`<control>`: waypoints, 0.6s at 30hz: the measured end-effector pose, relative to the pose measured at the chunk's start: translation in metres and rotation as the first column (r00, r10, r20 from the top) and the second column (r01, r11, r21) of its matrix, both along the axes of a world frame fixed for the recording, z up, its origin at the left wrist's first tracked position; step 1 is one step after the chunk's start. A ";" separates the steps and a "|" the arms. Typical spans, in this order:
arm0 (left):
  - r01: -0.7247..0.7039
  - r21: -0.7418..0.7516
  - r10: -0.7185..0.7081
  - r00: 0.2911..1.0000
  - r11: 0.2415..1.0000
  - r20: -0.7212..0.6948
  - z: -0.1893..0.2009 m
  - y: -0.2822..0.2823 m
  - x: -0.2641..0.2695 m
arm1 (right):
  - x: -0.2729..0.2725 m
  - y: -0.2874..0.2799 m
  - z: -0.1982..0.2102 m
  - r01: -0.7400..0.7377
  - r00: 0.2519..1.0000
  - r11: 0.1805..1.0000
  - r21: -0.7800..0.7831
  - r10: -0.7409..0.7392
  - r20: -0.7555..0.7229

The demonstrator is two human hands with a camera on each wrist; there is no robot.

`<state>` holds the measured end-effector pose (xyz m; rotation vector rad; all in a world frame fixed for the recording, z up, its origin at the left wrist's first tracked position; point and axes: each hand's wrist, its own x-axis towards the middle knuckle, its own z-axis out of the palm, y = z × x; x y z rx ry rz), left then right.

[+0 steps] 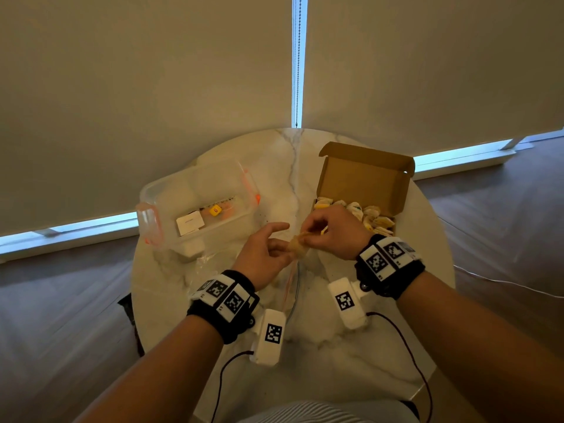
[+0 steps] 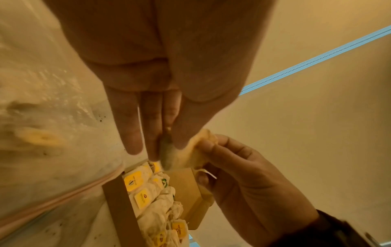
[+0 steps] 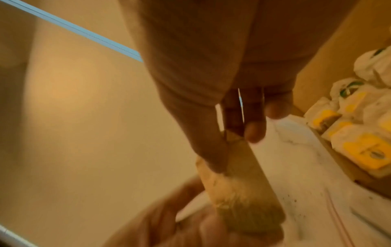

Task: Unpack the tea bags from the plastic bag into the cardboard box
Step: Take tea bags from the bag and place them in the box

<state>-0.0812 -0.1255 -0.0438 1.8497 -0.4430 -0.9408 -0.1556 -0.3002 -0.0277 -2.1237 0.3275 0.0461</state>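
Over the middle of the round marble table [image 1: 320,361], both hands hold one tan tea bag [image 1: 300,250]. My right hand [image 1: 308,233] pinches its upper end between thumb and fingers [image 3: 211,158]. My left hand [image 1: 283,242] pinches its lower end, index finger stretched out. The tea bag [image 2: 180,155] hangs just left of the open cardboard box [image 1: 363,178], which holds several tea bags [image 1: 366,215] with yellow tags. The clear plastic zip bag [image 1: 292,279] lies flat on the table under the hands.
A clear plastic container [image 1: 195,193] with orange clips stands at the back left, with a white card and a yellow tag inside. The box lid stands upright behind the box. Dark crumbs dot the table. Window blinds hang close behind the table.
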 end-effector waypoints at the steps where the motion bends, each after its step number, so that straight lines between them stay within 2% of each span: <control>1: 0.004 0.015 -0.004 1.000 1.000 0.015 0.000 0.001 0.000 | -0.001 -0.008 0.004 0.023 1.000 1.000 0.018 -0.023 -0.022; 4: 0.006 0.041 -0.008 0.999 0.999 0.039 -0.002 0.004 0.000 | -0.006 -0.044 0.011 0.170 0.977 0.985 0.033 -0.164 -0.138; 6: 0.006 0.040 -0.008 0.999 0.999 0.039 -0.003 0.006 -0.001 | -0.006 -0.069 0.007 0.223 0.956 0.968 -0.112 -0.239 -0.168; 8: 0.007 0.035 -0.008 0.999 0.999 0.041 -0.003 0.007 -0.002 | -0.006 -0.086 -0.004 0.216 0.936 0.942 -0.259 -0.275 -0.221; 13: -0.001 0.032 -0.001 0.999 1.000 0.037 -0.004 0.007 0.000 | -0.008 -0.093 -0.039 0.037 0.883 0.932 -0.361 -0.200 -0.425; 18: -0.003 0.044 0.001 0.999 0.999 0.039 -0.005 0.008 0.003 | -0.004 -0.094 -0.057 -0.121 0.847 0.887 -0.447 -0.143 -0.512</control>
